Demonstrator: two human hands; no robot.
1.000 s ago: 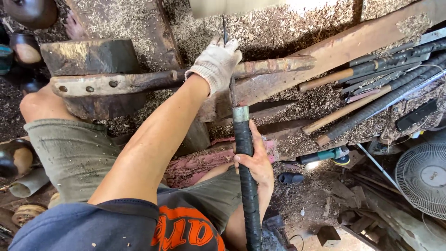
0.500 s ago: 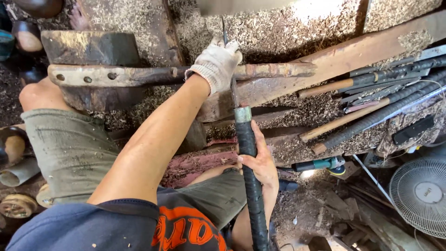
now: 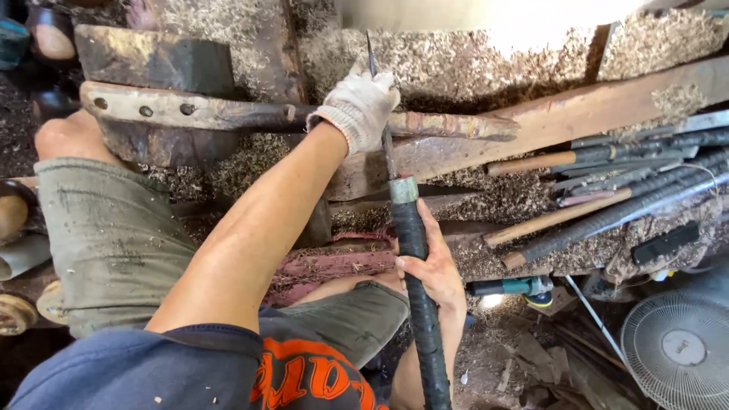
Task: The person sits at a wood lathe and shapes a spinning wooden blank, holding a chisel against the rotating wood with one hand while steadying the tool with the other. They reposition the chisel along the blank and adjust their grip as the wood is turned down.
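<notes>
My left hand (image 3: 361,106), in a white knit glove, grips the thin metal blade of a long tool (image 3: 411,228) where it crosses a rusty metal bar (image 3: 228,115). My right hand (image 3: 437,266), bare, holds the tool's black taped handle lower down, just below its metal collar. The blade's tip pokes up past the glove. The tool runs nearly straight up from my lap. A wooden plank (image 3: 562,121) lies slanted under the blade, dusted with wood shavings.
Several long-handled tools (image 3: 623,190) lie stacked at the right on shavings. A green and black power tool (image 3: 512,287) sits below them. A white fan (image 3: 680,345) stands at the bottom right. Dark wood blocks (image 3: 152,57) lie at the upper left, round turned pieces (image 3: 15,311) at the left edge.
The view has shifted slightly; both hands keep the same grip on the tool, which stays against the bar.
</notes>
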